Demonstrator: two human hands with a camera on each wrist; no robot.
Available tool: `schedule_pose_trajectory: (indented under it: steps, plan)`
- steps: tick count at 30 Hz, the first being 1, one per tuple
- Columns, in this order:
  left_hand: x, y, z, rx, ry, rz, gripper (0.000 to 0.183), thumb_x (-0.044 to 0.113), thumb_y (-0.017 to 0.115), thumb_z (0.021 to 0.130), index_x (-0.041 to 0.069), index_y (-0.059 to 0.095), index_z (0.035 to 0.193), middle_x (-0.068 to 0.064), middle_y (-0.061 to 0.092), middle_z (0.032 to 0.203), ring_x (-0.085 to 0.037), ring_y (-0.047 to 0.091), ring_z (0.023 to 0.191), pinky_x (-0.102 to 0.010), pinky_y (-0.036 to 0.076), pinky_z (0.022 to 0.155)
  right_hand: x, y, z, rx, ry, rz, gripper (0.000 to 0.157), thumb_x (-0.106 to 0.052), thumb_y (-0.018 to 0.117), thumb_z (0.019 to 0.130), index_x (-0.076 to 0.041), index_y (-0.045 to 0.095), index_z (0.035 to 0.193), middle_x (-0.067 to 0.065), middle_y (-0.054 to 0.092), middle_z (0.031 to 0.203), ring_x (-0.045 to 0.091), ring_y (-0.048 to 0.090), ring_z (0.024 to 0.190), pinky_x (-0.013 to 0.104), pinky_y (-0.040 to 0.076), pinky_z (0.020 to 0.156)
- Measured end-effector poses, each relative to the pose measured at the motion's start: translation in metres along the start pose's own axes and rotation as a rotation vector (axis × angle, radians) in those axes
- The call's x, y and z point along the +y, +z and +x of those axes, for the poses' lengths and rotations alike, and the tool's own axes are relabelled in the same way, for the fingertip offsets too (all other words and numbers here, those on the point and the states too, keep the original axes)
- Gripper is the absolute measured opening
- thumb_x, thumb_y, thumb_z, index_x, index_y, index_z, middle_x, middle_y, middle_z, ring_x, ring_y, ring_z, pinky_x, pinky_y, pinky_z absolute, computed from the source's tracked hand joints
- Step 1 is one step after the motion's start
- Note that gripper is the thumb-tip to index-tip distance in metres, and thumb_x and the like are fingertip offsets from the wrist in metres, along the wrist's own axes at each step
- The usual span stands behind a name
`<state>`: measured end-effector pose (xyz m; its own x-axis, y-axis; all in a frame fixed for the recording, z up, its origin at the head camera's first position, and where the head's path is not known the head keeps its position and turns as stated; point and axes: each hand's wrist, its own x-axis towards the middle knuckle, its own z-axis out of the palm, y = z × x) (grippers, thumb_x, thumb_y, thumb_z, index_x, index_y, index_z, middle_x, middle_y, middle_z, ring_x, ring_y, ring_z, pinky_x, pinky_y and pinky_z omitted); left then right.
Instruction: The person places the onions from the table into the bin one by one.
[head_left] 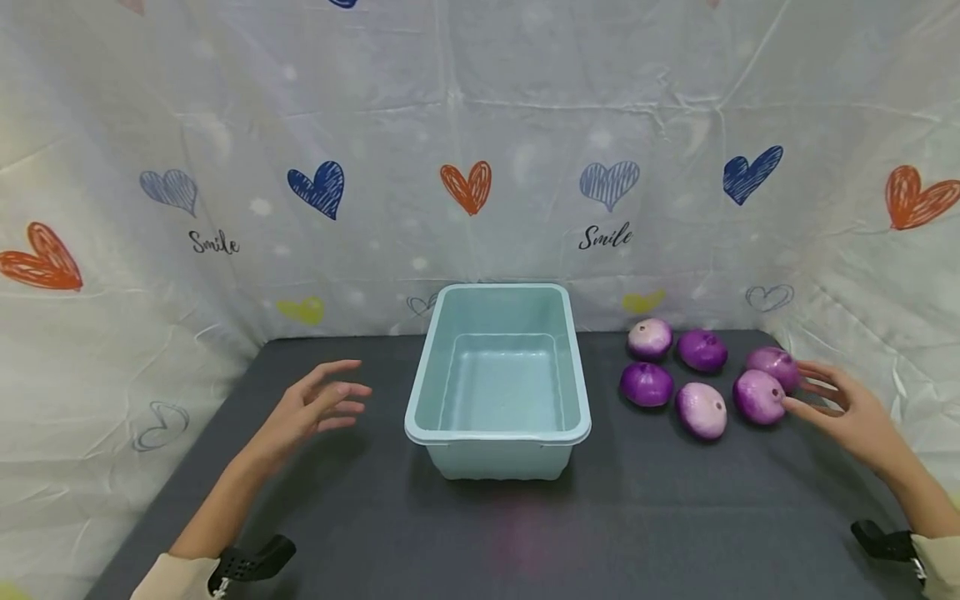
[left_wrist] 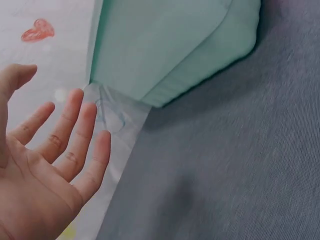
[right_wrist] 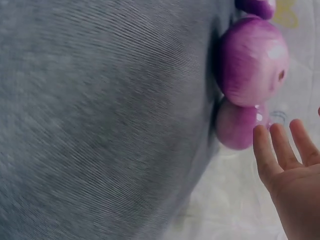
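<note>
Several glossy round purple-and-white onions [head_left: 701, 410] lie in a group on the right of the dark table, each with a small mark or hole where it shows. My right hand [head_left: 847, 408] is beside the two rightmost, a front onion [head_left: 759, 397] and a rear onion [head_left: 774, 365]. Its fingers are spread and not curled round either; whether the fingertips touch is unclear. In the right wrist view these two onions [right_wrist: 254, 62] sit just beyond the fingertips. My left hand [head_left: 311, 404] hovers over the left part of the table, fingers relaxed, holding nothing.
A pale blue-green rectangular basin [head_left: 495, 462] stands mid-table between the hands, with nothing seen inside it. Behind and at both sides hangs a white cloth [head_left: 525, 150] printed with hearts. The dark tabletop [head_left: 480, 542] extends toward me.
</note>
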<state>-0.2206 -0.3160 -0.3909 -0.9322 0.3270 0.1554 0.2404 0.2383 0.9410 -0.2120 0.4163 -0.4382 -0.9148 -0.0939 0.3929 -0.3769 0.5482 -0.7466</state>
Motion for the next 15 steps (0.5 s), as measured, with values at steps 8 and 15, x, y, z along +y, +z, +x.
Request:
schedule_pose_trajectory:
  steps: [8,15]
  plan:
    - [0.005,0.027,0.017,-0.039,0.010,-0.032,0.053,0.018,0.051,0.109,0.007,0.031,0.158,-0.022,0.062,0.126,-0.030,0.065,0.110,-0.041,0.053,0.090,0.009,0.013,-0.002,-0.030,-0.008,0.019,0.077,0.008,0.078,0.085,-0.004,0.042,0.152,-0.013,0.046,0.136,-0.007,0.047,0.112,0.011,0.046,0.083]
    - [0.009,0.042,0.030,-0.034,0.002,-0.015,0.058,0.021,0.055,0.108,0.016,0.030,0.160,-0.022,0.062,0.123,-0.039,0.063,0.107,-0.049,0.052,0.090,0.013,0.024,0.003,-0.024,0.020,0.007,0.083,0.005,0.084,0.081,0.005,0.039,0.151,-0.005,0.046,0.139,-0.004,0.047,0.110,0.012,0.047,0.080]
